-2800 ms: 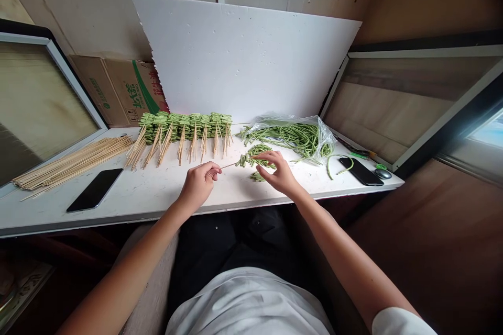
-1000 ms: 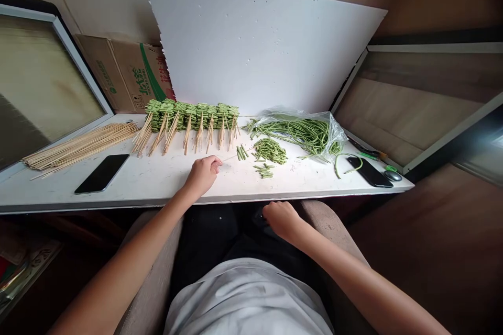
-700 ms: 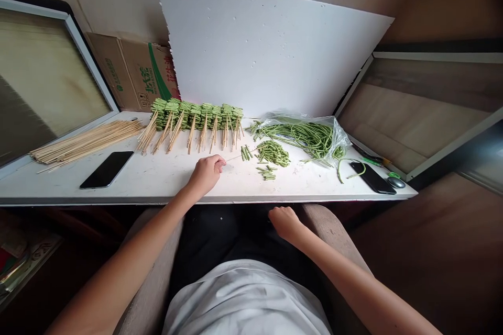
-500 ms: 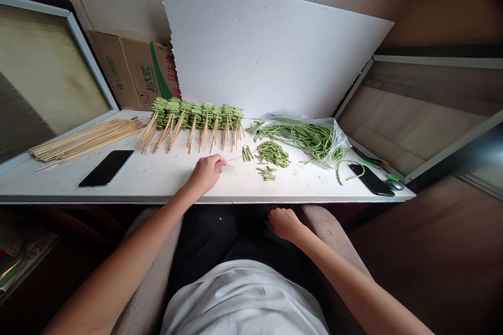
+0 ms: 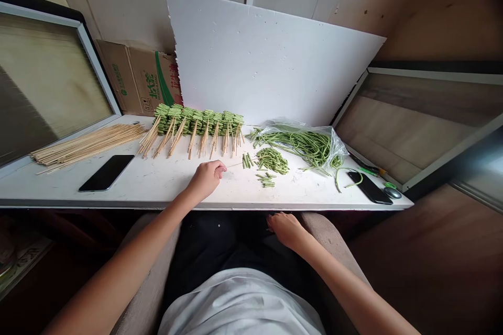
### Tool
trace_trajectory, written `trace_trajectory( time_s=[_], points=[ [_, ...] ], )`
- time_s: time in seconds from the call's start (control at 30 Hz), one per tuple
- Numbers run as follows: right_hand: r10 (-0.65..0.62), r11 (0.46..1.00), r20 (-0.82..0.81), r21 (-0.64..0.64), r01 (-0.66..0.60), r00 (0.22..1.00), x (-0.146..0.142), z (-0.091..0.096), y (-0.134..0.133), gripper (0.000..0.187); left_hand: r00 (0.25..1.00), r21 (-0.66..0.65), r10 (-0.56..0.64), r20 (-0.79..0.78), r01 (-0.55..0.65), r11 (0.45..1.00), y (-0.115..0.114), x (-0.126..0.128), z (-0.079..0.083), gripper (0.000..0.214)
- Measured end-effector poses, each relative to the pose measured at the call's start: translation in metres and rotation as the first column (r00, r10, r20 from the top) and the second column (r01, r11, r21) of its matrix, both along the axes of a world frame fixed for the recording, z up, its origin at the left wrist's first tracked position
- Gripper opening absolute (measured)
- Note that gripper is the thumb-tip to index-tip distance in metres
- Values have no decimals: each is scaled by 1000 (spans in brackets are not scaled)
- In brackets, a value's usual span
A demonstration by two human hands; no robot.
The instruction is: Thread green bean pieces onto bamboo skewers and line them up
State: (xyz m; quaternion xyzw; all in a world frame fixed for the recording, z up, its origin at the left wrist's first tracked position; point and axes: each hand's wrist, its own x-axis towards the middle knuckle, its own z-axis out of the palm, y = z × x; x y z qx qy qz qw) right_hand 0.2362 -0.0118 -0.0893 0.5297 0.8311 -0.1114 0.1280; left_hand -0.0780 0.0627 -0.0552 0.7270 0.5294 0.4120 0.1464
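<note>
Thumb and fingers of my left hand (image 5: 207, 177) are pinched round the end of a thin bamboo skewer (image 5: 234, 165) above the white table. Its far end points right, reaching a few short green bean pieces (image 5: 247, 160) lined up side by side; whether it pierces them I cannot tell. Just beyond lies a heap of cut bean pieces (image 5: 272, 160), with a few loose pieces (image 5: 266, 179) in front. My right hand (image 5: 286, 227) rests on my lap below the table edge, fingers curled in. What they hold, if anything, is hidden.
Stacked bean skewers (image 5: 200, 120) line the back, sticks toward me. Bare skewers (image 5: 90, 146) and a phone (image 5: 107, 172) lie left. Long beans (image 5: 310, 146) spill from a plastic bag; another phone (image 5: 369, 188) lies right. A white foam board (image 5: 271, 57) leans behind.
The view has tilted slightly, so the table sits a little lower. Both hands keep nearly the same place, and the skewer stays in my left hand.
</note>
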Motion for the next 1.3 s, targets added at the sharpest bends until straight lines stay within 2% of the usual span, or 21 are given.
trace_trajectory(
  time_s=[0.07, 0.1, 0.17, 0.2, 0.27, 0.33, 0.4, 0.47, 0.53, 0.6, 0.7, 0.83, 0.97, 1.3],
  points=[
    [58, 998, -109, -29, -62, 992, -3, 24, -8, 26, 1000, 10, 5, 7, -5, 1000, 1, -2, 2, 28],
    [88, 986, -272, -114, -123, 958, -3, 38, -10, 22, 1000, 17, 7, 12, -7, 1000, 1, -4, 4, 28],
    [92, 944, -556, -216, -250, 826, -2, 67, -8, 16, 1000, 31, 9, 22, -10, 999, 1, -6, 7, 28],
    [65, 951, -655, -189, -246, 753, 0, 81, -3, 21, 1000, 37, 12, 27, -13, 999, 1, -7, 9, 28],
    [61, 992, -780, -22, -124, 623, 5, 103, 14, 28, 999, 44, 23, 41, -25, 999, 1, -8, 12, 27],
    [55, 991, -875, 107, 82, 481, 9, 118, 38, 35, 998, 46, 36, 56, -39, 998, 0, -7, 15, 26],
    [15, 967, -954, 89, 237, 298, 12, 124, 64, 41, 997, 50, 36, 69, -39, 998, -1, -6, 18, 25],
    [-19, 942, -991, 27, 334, 136, 10, 123, 84, 43, 997, 67, 28, 76, -33, 997, -3, -4, 21, 25],
    [-85, 937, -996, -82, 341, -5, 6, 117, 97, 46, 997, 102, 27, 71, -34, 994, -5, -3, 24, 25],
    [-192, 934, -976, -214, 285, -102, 1, 107, 102, 48, 998, 136, 30, 61, -39, 990, -7, -2, 26, 25],
    [-324, 917, -927, -357, 180, -188, -2, 95, 102, 49, 999, 166, 18, 48, -26, 986, -9, -3, 30, 24],
    [-372, 918, -883, -396, 25, -287, -3, 89, 98, 43, 999, 223, -4, 32, -3, 975, -11, -4, 34, 24],
    [-378, 922, -873, -385, -40, -308, -5, 88, 96, 36, 1000, 252, -3, 27, -4, 968, -13, -4, 36, 25],
    [-371, 924, -863, -379, -47, -343, -8, 81, 96, 32, 1000, 236, 7, 7, -9, 972, -14, -1, 34, 26]
  ],
)
